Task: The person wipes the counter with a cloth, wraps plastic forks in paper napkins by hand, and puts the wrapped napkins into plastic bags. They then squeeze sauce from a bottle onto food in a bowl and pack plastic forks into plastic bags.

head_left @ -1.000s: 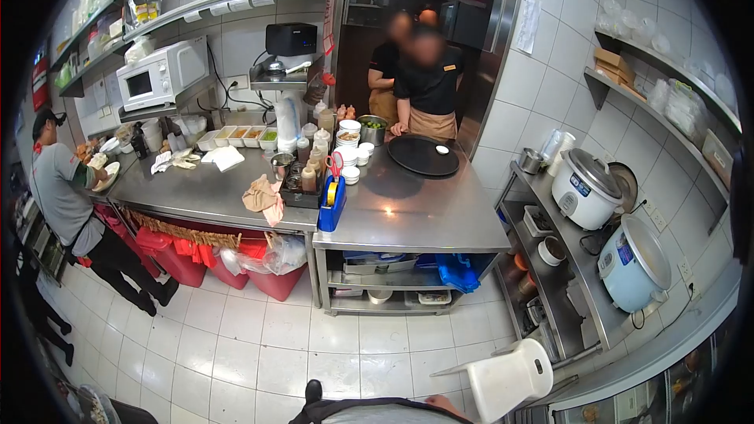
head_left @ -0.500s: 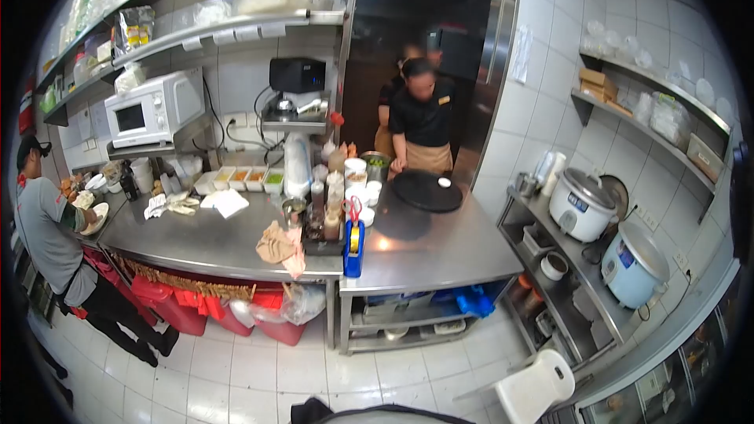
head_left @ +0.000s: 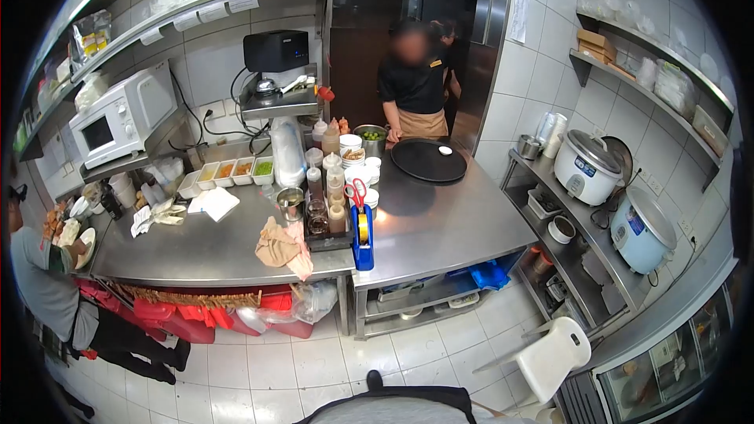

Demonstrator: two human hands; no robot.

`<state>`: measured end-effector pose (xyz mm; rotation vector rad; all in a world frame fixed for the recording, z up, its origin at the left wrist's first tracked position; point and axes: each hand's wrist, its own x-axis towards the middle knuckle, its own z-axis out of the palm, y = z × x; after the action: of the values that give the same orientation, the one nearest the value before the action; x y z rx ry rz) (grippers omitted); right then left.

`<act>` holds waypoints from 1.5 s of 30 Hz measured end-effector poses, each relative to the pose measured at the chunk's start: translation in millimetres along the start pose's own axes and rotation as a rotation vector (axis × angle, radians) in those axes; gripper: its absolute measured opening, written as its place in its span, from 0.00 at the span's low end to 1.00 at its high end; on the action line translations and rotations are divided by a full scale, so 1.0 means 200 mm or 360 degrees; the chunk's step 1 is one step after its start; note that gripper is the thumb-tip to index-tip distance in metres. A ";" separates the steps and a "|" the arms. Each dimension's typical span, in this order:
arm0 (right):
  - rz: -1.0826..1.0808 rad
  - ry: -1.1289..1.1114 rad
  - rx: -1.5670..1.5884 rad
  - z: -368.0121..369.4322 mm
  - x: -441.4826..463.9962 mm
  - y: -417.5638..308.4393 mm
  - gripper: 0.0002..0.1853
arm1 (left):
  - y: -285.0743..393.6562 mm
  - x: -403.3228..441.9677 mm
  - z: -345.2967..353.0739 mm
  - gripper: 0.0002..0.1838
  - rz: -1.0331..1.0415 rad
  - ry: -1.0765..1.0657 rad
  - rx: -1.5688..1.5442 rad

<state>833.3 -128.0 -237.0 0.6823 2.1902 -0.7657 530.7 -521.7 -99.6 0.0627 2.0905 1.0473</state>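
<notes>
Neither of my hands shows; only my clothed torso and one dark shoe [head_left: 375, 380] are visible at the bottom. Ahead stands a steel counter [head_left: 471, 216] with a round black tray [head_left: 412, 163] bearing a small white dish [head_left: 445, 151]. A blue tape dispenser [head_left: 363, 243], red-handled scissors [head_left: 356, 191] and sauce bottles [head_left: 336, 187] are grouped at its left. Stacked white bowls [head_left: 353, 159] stand behind them. A crumpled pinkish cloth [head_left: 279, 245] lies near the front edge.
A person in black [head_left: 412, 82] stands behind the counter; another is partly hidden. At far left a person in grey [head_left: 47, 283] holds a plate. A white stool [head_left: 554, 357], rice cookers [head_left: 587, 169] and a microwave [head_left: 118, 122] surround the floor area.
The view has shifted, bringing the steel counter closer. My hand, partly seen at the bottom a second ago, is out of sight. One person behind the counter has moved to the right.
</notes>
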 end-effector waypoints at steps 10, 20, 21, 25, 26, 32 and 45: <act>-0.0989 0.0252 -0.0122 -0.55 0.80 -0.74 0.21 | 0.02 0.19 -0.15 0.17 -0.0140 0.0218 -0.0090; -0.2282 0.0702 -0.0236 -1.41 0.18 -2.61 0.10 | 0.24 0.12 -0.38 0.11 0.0595 0.0670 -0.0196; -0.1950 0.0435 -0.0222 -1.42 0.20 -2.76 0.16 | 0.29 0.07 -0.43 0.10 0.0647 0.0708 -0.0099; -0.1478 0.1037 -0.0325 -1.43 0.28 -2.99 0.22 | 0.35 -0.01 -0.69 0.06 0.0706 0.0722 -0.0168; -0.1350 0.1189 -0.0404 -1.42 0.35 -3.02 0.22 | 0.34 0.01 -0.78 0.05 0.0738 0.0717 -0.0160; -0.1343 0.1595 -0.0583 -1.39 0.47 -3.08 0.21 | 0.49 0.07 -1.33 0.09 0.1072 0.0739 0.0007; -0.1380 0.1704 -0.0163 -1.63 0.38 -3.32 0.25 | 1.43 0.82 -1.63 0.27 0.1739 0.0581 0.1164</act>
<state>206.7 -341.2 101.7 -0.0221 3.5716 -0.7524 120.3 -489.9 113.6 1.6153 2.7017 0.7903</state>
